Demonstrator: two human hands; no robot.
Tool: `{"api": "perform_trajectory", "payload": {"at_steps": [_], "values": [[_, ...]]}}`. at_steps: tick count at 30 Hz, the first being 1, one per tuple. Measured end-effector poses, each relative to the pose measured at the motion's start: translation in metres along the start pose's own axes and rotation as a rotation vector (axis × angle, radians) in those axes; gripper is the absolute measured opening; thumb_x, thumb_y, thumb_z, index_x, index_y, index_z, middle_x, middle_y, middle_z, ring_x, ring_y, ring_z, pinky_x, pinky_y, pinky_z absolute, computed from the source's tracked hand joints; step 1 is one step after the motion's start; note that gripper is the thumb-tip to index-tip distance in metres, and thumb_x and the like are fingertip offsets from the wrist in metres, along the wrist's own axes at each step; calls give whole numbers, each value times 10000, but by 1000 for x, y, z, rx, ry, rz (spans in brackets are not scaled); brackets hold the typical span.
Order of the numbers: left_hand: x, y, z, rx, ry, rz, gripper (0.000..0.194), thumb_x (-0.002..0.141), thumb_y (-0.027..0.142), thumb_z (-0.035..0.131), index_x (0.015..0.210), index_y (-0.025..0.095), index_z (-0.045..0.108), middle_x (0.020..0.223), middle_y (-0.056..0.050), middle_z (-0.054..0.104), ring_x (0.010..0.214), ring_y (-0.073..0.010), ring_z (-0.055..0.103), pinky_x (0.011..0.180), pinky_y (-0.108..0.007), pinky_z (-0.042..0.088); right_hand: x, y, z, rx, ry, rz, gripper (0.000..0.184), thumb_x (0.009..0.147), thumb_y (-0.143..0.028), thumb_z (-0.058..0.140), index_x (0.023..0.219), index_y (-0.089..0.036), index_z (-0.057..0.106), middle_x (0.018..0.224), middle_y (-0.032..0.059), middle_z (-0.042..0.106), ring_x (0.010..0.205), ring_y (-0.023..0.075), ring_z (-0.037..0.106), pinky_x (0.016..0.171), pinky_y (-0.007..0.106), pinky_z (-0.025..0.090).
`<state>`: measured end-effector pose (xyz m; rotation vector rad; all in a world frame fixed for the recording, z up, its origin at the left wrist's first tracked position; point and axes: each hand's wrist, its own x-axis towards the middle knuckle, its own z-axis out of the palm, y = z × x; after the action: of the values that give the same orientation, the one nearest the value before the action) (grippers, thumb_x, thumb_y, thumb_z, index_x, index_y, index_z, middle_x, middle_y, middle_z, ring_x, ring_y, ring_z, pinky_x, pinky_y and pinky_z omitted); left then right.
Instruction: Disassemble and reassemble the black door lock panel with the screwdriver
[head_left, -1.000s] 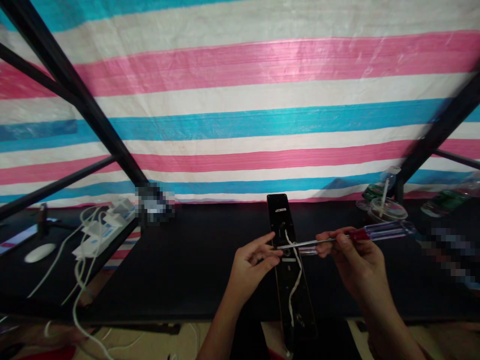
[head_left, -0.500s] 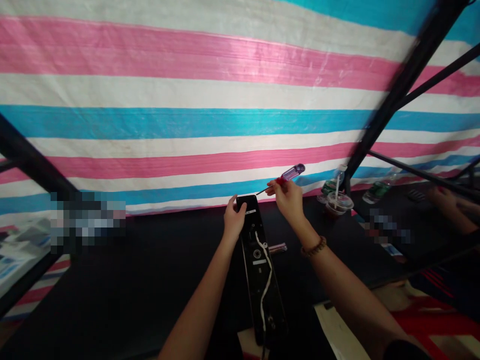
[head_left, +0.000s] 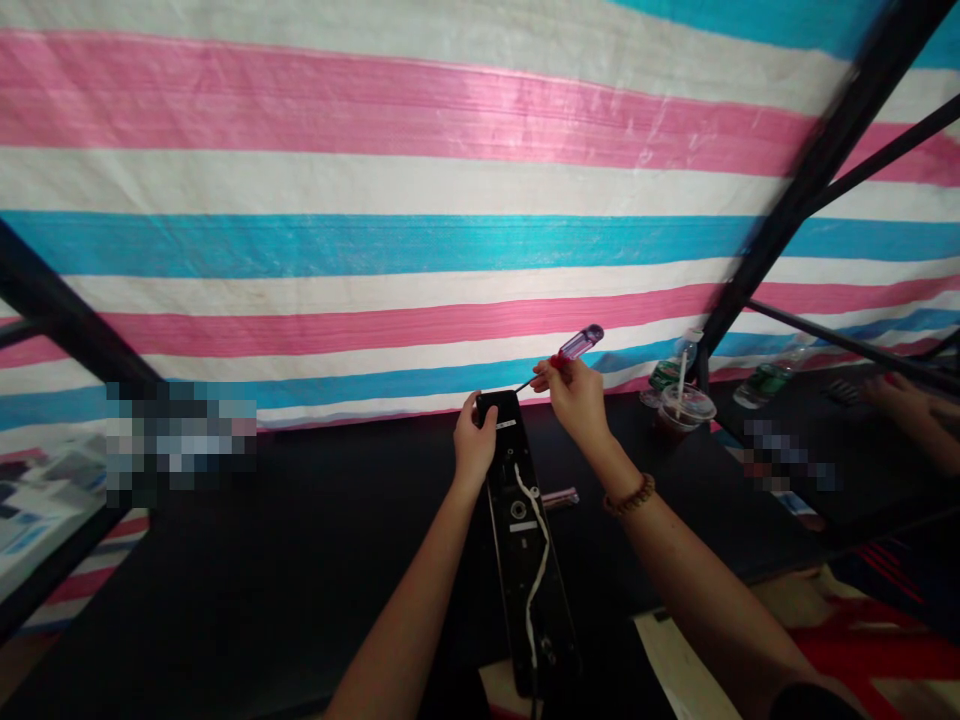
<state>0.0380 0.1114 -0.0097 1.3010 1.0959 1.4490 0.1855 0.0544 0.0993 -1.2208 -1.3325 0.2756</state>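
Note:
A long black door lock panel [head_left: 521,560] lies lengthwise in front of me, its back side up. A white cable [head_left: 541,570] runs along it, and a shiny lever handle [head_left: 561,497] sticks out on its right. My left hand [head_left: 475,440] is closed around the panel's far end, thumb on top. In my right hand [head_left: 576,395] is a screwdriver [head_left: 581,343] with a clear purple handle, pinched near the base of the handle. Its shaft slants down left to the panel's far right corner; whether the tip touches is too small to tell.
The panel rests over a black table [head_left: 300,560]. To the right stand a lidded cup [head_left: 684,408] with a straw and a green-labelled bottle [head_left: 671,372]; another bottle [head_left: 769,382] is beyond a black metal post [head_left: 787,210]. Another person's hand [head_left: 900,395] is at far right. Striped sheeting [head_left: 375,240] hangs behind.
The view has shifted slightly, so the panel and left hand appear a little further right. The screwdriver has come slightly nearer the panel's corner. Both grips are unchanged.

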Motion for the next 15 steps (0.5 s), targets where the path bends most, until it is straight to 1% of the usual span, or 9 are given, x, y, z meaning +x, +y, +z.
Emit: {"api": "perform_trajectory", "payload": {"at_steps": [5,10,12,15], "values": [[0,-1,0,5,4,5,482,882,284,688,1343,179,595,1222,-121,729,1151,-268,684,1045,-427,509,2,2,1,-1,-2,-8,295,935,-481,560,923,-194,625,765,78,766,675,218,752,664,333,595],[-2,-1,-1,13,6,8,490,888,304,687,1355,187,596,1229,-109,731,1141,-265,693,1035,-415,520,6,-3,2,-37,-46,-23,302,940,-485,548,936,-192,620,750,71,764,668,220,756,653,333,598],[-3,0,-1,21,7,15,492,902,303,670,1370,178,586,1278,-121,710,1162,-266,684,1051,-414,510,8,-6,3,-54,-58,-32,290,938,-476,554,921,-194,618,732,65,760,661,220,756,648,332,598],[-4,1,-2,34,9,29,489,925,296,637,1393,168,570,1381,-137,649,1260,-267,629,1116,-416,454,11,-10,5,-76,-73,-44,259,934,-461,568,895,-208,610,695,46,749,657,218,755,647,327,598]]}}
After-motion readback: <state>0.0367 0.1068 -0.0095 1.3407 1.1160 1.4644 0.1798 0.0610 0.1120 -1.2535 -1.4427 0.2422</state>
